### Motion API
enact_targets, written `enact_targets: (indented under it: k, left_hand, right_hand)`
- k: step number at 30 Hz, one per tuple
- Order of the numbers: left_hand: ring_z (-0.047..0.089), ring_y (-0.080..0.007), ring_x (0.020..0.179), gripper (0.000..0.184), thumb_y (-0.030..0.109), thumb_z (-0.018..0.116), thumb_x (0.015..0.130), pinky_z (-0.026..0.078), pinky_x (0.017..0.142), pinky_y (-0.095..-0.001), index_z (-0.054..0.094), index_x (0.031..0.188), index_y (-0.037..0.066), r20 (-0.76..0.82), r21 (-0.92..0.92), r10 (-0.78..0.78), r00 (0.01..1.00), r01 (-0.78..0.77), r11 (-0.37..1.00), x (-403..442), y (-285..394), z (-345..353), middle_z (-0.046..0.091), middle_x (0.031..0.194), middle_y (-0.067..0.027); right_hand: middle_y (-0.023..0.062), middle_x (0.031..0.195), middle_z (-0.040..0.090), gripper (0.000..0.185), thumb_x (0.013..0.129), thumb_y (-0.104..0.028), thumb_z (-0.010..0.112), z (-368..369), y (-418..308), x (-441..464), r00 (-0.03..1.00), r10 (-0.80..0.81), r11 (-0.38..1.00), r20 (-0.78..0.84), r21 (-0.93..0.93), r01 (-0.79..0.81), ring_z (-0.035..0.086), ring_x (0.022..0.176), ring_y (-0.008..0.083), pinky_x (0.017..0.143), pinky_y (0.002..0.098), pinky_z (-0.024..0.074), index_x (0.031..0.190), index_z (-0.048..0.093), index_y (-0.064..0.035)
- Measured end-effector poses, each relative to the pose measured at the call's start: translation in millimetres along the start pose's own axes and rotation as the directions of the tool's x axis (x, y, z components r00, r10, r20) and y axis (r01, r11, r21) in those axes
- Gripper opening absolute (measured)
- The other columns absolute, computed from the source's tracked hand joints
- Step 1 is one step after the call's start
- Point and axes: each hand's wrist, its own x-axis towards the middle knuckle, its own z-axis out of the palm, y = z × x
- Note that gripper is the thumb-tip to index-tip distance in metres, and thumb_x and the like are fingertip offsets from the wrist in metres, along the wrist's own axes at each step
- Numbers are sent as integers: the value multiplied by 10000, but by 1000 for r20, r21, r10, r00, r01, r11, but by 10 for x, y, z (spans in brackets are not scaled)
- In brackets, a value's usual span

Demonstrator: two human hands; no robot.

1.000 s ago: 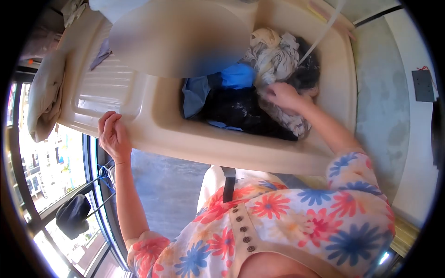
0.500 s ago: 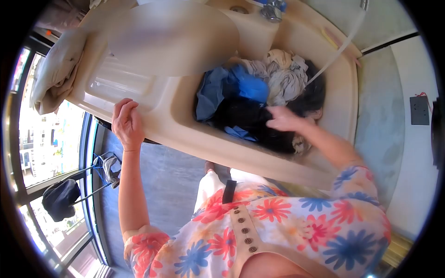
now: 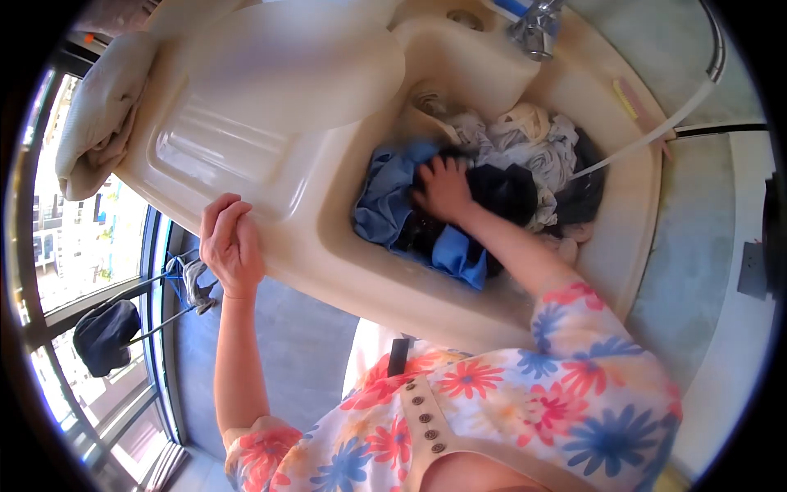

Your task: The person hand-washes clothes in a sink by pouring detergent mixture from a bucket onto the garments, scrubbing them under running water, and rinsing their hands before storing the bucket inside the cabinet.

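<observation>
My left hand (image 3: pixel 229 250) is closed over the front edge of a beige laundry sink (image 3: pixel 287 234), beside its ribbed washboard slope. Down in the basin, my right hand (image 3: pixel 445 189) presses on black clothing (image 3: pixel 502 193) with its fingers spread. Blue cloth (image 3: pixel 384 195) lies to the left of that hand, and another blue piece (image 3: pixel 461 256) shows just below the wrist. Wet pale clothes (image 3: pixel 533 148) are heaped behind and to the right. A dark grey cloth (image 3: pixel 584 193) rests against the basin's right side.
A chrome tap (image 3: pixel 537 31) stands at the back, and a white hose (image 3: pixel 635 135) runs down into the basin. A brush (image 3: pixel 627 97) lies on the right ledge. Folded beige cloth (image 3: pixel 106 119) hangs over the sink's left end. Windows and a drying rack with a dark cloth (image 3: pixel 106 336) are at left.
My right hand has moved left and deeper across the black clothing, its fingers now spread. The blue cloth has shifted towards the front. My left hand stays on the sink edge.
</observation>
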Motion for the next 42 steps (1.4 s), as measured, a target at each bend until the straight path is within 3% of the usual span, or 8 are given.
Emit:
enact_targets:
  k: [2, 8, 13, 18, 21, 28, 37, 42]
  left_hand:
    - [581, -235, 752, 125, -19, 505, 730, 461, 680, -285, 619, 773, 10, -8, -12, 2, 1000, -2, 1000, -1, -10, 8, 595, 873, -102]
    - [584, -227, 753, 135, -19, 501, 728, 462, 672, -276, 621, 782, 15, -23, -27, 20, 1000, -21, 999, -36, -63, 1, 597, 884, -92]
    - [591, -222, 734, 133, -5, 495, 738, 465, 670, -274, 619, 776, 22, -33, -18, -17, 999, 16, 1000, -34, -15, 14, 604, 876, -86]
    - [594, -220, 737, 126, 10, 502, 739, 464, 670, -272, 622, 778, 23, -33, 6, 10, 999, -9, 1000, -38, -21, -11, 606, 872, -74]
    - [594, -220, 738, 119, 16, 510, 738, 464, 674, -275, 623, 774, 23, -53, 10, 41, 998, -40, 999, -52, -81, -1, 606, 867, -70]
    - [591, -229, 744, 111, 15, 514, 738, 461, 674, -280, 622, 765, 18, -21, 23, -18, 1000, 19, 1000, -36, -17, -11, 604, 881, -85]
    - [595, -228, 751, 123, 4, 511, 733, 465, 677, -278, 625, 777, 21, -19, 12, 26, 999, -26, 1000, -38, -46, -5, 604, 883, -88]
    - [596, -239, 766, 125, -3, 513, 730, 466, 685, -286, 626, 777, 18, -18, -19, -24, 1000, 23, 1000, -62, -46, 12, 610, 897, -101]
  right_hand:
    - [154, 1050, 575, 385, 755, -317, 566, 71, 171, 548, 931, 126, 987, 344, 54, -153, 545, 996, 286, 818, 387, 453, 1074, 564, -101]
    - [121, 956, 627, 308, 710, -199, 547, -583, 273, 625, 862, -83, 980, 500, -117, 162, 593, 940, 274, 739, 381, 484, 981, 617, -69]
    - [181, 968, 611, 425, 702, -298, 625, -725, 659, 615, 881, -278, 955, -382, -13, 296, 582, 907, 342, 776, 406, 468, 1097, 578, -147]
    - [216, 1084, 572, 553, 712, -360, 650, -105, 623, 488, 982, 133, 851, 131, 493, -181, 547, 999, 362, 849, 412, 437, 1201, 506, -148]
    - [207, 1015, 588, 466, 712, -350, 659, -153, 680, -139, 990, 136, 812, -41, 577, -88, 564, 906, 384, 790, 415, 458, 1098, 557, -109]
    - [184, 943, 554, 306, 670, -241, 671, -445, 200, -1331, 997, -80, 935, 8, 347, 73, 597, 758, 345, 639, 434, 491, 960, 581, -212]
    - [169, 919, 631, 312, 745, -340, 626, -374, 194, 394, 953, 137, 896, 269, 376, -235, 606, 885, 310, 715, 422, 483, 966, 620, -120]
    - [171, 987, 608, 523, 691, -469, 643, -610, 905, 564, 900, 268, 922, -343, 363, -136, 596, 885, 303, 765, 412, 475, 1079, 593, -123]
